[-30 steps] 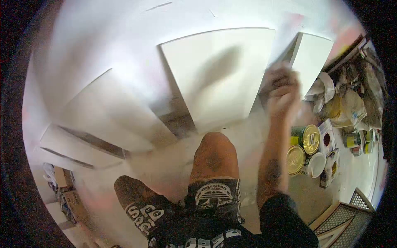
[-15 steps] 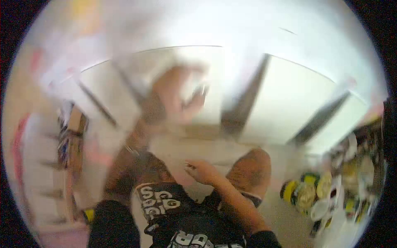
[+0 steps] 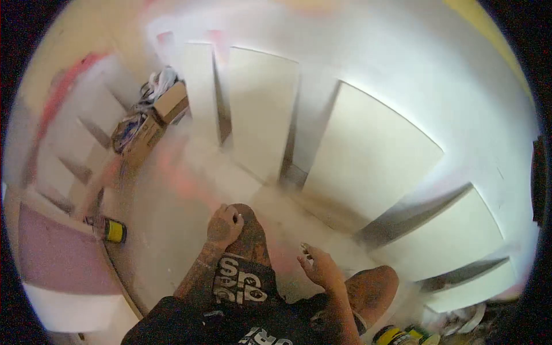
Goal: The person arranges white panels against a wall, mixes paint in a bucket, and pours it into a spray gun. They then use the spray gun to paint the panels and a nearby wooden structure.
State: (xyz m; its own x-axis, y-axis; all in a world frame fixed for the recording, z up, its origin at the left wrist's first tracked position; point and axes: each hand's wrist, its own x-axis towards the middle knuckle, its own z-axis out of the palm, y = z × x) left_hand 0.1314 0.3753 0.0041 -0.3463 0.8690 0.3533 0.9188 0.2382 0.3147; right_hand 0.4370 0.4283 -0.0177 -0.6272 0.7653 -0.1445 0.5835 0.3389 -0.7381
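My left hand (image 3: 225, 225) rests at my bent knee, its fingers curled round a small dark thing that I cannot make out. To the right, above my other leg, my right hand (image 3: 319, 267) has its fingers curled together near a small pale thing at the fingertips, too small to name. Black shorts (image 3: 247, 280) with white lettering cover my thighs below the hands. In front of my knees, a large cream panel (image 3: 368, 155) leans against the white wall.
More cream panels (image 3: 261, 109) stand left and right along the wall. Cardboard boxes (image 3: 144, 140) with bundled things sit at the upper left. A yellow-labelled can (image 3: 114, 231) is at the left; yellow-and-black tubs (image 3: 394, 335) lie at the bottom right.
The view has turned left. My left hand has come down from in front of the panels to my knee. My right hand stays low over my lap, now nearer my right knee.
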